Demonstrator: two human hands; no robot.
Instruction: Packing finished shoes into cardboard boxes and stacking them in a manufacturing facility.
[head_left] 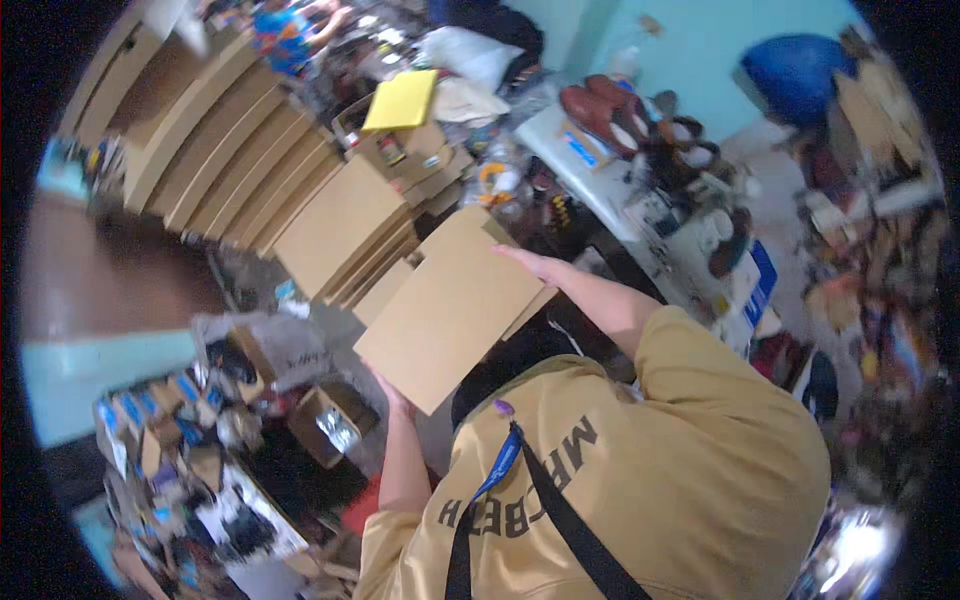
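Note:
A plain brown cardboard box [450, 315] is held tilted in front of my chest, its broad flat face turned up. My left hand [393, 388] grips its lower left edge, with the fingers mostly hidden beneath it. Along the upper right edge, my right hand [525, 262] is closed on the same box. Another layer of cardboard shows under its right side. Just beyond, a brown cardboard box [340, 225] stands at the near end of a long row of similar boxes [235, 150], close to the held one.
A white table [590, 180] at the upper right carries brown shoes [605, 115] and other footwear. A yellow pad [400, 100] lies on cartons at the back. Cluttered small boxes and an open carton [332, 425] are at lower left. A person in blue [285, 40] is at the far left.

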